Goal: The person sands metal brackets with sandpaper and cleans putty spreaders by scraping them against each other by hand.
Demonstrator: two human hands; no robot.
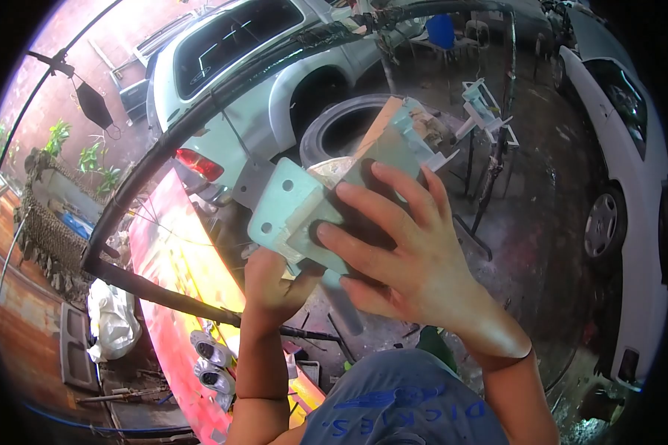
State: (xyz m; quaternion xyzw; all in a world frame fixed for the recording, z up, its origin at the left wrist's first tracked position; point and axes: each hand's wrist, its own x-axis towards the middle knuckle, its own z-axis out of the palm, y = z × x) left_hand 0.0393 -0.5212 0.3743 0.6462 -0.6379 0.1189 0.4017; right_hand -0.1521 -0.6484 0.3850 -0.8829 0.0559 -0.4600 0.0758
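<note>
Head view shows the left grip (269, 285) clamped on a pale-green, hole-punched rigid part (295, 194) in front of the grey round rubber tyre (313, 141), probably steadying it beneath the right grip (416, 259), fingers spread, clamping unclear.

Part (315, 211) was in left hand (269, 282) and right hand (412, 256). Tire (312, 143) sat behind part, pickup (252, 119) behind, left. Car (638, 163) stood far right, bag (113, 322) left, mask (94, 105) hung upper left.

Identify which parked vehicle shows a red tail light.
The pale vehicle at upper left, behind the black frame: its red tail light shows at the rear corner. The white car along the right edge shows a wheel but no tail light.
</note>
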